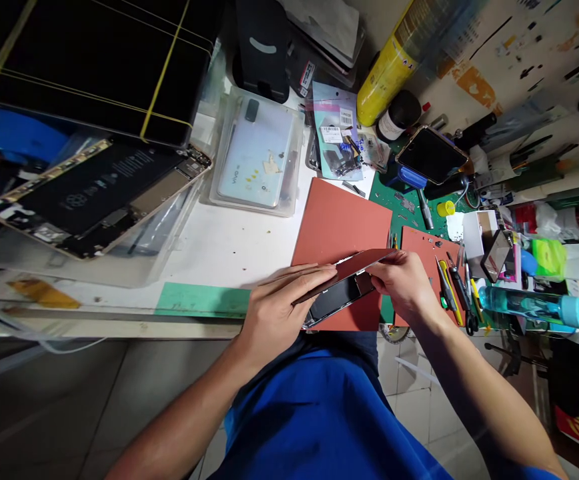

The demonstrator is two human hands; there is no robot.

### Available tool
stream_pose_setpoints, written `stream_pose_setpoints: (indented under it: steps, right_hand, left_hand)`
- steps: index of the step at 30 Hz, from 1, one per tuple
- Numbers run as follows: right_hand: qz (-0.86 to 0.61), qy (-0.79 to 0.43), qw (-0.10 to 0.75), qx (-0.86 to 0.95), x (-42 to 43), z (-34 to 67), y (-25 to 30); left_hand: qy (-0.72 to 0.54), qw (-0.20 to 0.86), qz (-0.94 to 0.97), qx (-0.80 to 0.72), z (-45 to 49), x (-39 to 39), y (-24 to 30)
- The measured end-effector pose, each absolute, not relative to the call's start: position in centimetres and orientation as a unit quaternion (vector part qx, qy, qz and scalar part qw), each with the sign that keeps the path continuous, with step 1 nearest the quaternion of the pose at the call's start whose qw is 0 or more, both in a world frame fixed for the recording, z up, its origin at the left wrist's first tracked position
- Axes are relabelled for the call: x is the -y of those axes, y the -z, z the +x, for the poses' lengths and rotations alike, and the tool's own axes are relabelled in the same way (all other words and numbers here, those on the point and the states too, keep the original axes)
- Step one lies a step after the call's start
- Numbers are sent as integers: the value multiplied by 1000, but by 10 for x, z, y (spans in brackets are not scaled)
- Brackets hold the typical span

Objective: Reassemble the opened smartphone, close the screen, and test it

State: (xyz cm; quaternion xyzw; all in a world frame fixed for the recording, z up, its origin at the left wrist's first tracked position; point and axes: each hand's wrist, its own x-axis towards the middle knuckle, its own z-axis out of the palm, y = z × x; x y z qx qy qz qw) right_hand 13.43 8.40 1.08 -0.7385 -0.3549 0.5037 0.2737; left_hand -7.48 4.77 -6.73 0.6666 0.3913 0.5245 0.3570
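Note:
An opened smartphone [333, 301] is held just above a reddish-brown mat [345, 217] at the table's front edge. Its thin dark panel [367, 260] stands tilted up from the body, and a black battery-like block shows in the gap. On the left side, my left hand [279, 303] is closed around the phone, fingers laid along the panel's outer face. My right hand [403, 281] pinches the panel near its right end, thumb on the inner side. Parts of the phone's lower left end are hidden behind my left hand.
To the right lie tweezers and other hand tools [450, 290], with a blue bottle [539, 307] beyond. A white phone [255, 157] rests in a clear tray. An opened phone [104, 200] and a tablet [94, 67] are stacked at left. A yellow can [384, 83] stands behind.

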Motion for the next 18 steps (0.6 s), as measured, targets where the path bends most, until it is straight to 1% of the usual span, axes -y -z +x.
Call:
stream_pose_setpoints:
  steps: [8,14,18]
  right_hand:
    - [-739,-470,320,361,-73,134,4]
    - [-773,-420,294,374,-68,135,10]
    - [-773,-413,295,380,-67,134,10]
  left_hand:
    - [-528,361,662,-391,-74,-48,67]
    - [-525,370,658,-394,-74,-48,67]
    - [-523,370,659,-394,-74,-49,67]
